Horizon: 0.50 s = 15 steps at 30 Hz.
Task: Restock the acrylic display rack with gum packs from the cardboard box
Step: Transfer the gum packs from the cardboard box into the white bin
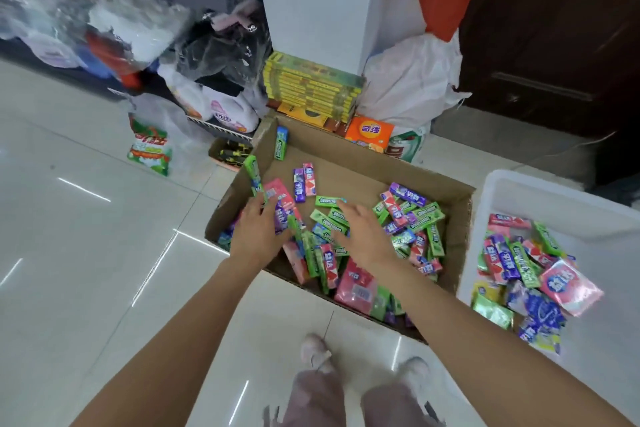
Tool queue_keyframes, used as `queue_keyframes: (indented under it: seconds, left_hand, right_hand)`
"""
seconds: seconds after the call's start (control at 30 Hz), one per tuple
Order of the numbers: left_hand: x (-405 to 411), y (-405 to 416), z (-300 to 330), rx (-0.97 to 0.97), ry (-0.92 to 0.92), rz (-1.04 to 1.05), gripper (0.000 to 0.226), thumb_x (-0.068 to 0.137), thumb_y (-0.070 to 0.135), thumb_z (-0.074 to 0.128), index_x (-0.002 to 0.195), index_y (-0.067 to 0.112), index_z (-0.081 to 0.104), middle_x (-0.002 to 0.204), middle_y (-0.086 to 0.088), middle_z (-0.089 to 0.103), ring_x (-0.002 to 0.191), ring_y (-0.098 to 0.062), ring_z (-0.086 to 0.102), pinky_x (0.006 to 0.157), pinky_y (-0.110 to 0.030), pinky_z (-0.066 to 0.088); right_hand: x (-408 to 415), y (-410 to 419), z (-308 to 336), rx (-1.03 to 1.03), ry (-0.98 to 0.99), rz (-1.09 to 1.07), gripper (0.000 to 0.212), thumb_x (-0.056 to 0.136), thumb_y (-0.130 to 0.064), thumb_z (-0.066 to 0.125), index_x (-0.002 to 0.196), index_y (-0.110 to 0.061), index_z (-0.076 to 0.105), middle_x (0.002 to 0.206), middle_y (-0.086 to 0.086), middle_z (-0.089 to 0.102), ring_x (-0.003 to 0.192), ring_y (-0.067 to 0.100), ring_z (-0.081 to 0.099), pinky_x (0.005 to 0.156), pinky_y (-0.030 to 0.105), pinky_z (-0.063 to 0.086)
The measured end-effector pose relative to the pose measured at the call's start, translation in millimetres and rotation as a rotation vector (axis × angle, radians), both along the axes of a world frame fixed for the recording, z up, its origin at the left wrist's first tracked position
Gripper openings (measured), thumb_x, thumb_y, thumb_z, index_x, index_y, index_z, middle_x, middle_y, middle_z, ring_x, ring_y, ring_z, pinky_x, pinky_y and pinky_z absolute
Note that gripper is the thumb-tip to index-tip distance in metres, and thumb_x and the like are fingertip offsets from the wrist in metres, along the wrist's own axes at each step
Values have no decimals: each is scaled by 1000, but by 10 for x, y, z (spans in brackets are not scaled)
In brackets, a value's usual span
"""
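Note:
An open cardboard box [363,163] sits on the floor, holding several loose gum packs in green, purple and pink [412,218]. My left hand [258,230] reaches into its left side and grips a few packs, a green one [253,175] sticking up past the fingers. Over the middle of the box, my right hand [363,234] hovers with fingers spread and relaxed, just above green packs [329,217], holding nothing. No acrylic display rack is in view.
A white plastic bin [540,194] at the right holds several more gum packs. Stacked yellow-green boxes [311,88], an orange box [369,133], plastic bags and a white pillar crowd the far side. My feet stand on the glossy tile floor near the box.

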<state>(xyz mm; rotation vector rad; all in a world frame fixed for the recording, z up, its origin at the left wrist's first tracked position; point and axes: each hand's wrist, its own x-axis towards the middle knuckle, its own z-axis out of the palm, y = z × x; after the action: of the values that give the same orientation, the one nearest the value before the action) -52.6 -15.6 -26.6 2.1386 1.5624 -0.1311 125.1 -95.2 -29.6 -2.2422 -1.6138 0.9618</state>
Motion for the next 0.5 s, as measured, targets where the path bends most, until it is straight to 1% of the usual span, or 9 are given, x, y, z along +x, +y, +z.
queue_keyframes:
  seconds: [0.07,0.13,0.2,0.27,0.33,0.43,0.5]
  left_hand:
    - [-38,90,-74,-50,34,-56,79,87,44,59,149,18,18,156,-8,15,144,-27,12,114,-40,21]
    - [-47,147,-139,-58,49,-128,77,88,45,57,149,19,18,156,-5,17,143,-25,16,113,-38,21]
    - [-52,183,-183,-55,36,-178,76,87,45,58,148,19,21,156,-3,20,142,-24,18,113,-39,21]
    - [-73,211,-218,-51,-19,-194,75,85,44,62,147,20,26,154,-1,25,141,-23,20,114,-39,23]
    - [-98,226,-237,-42,-85,-187,73,83,42,66,144,20,32,151,-1,31,140,-22,24,113,-38,24]
    - [-106,249,-247,-40,-141,-177,71,81,37,68,142,19,37,148,-2,37,139,-22,27,112,-36,25]
    - [-91,268,-250,-48,-154,-177,70,82,35,69,142,18,37,147,-3,39,138,-22,28,112,-35,24]
  right_hand:
    - [-61,107,-88,-60,-42,2,64,94,-31,53,149,-20,20,155,3,20,143,25,15,113,44,28]
    - [-82,180,-163,-105,-68,1,64,95,-29,52,149,-21,19,156,2,15,143,25,12,112,45,29]
    - [-71,231,-236,-113,-104,7,68,93,-28,56,149,-19,20,157,2,14,143,25,13,114,43,27]
    - [-32,281,-283,-105,-163,37,73,89,-28,62,149,-18,21,155,4,18,142,24,18,115,38,24]
    - [14,336,-285,-116,-186,39,76,85,-30,67,147,-20,24,151,4,26,139,23,25,112,35,29]
    - [64,399,-247,-135,-242,-3,66,87,-30,64,144,-21,32,140,6,38,128,23,38,100,36,42]
    - [69,404,-243,-131,-294,-34,59,90,-28,61,142,-19,35,135,8,42,125,25,40,97,36,44]
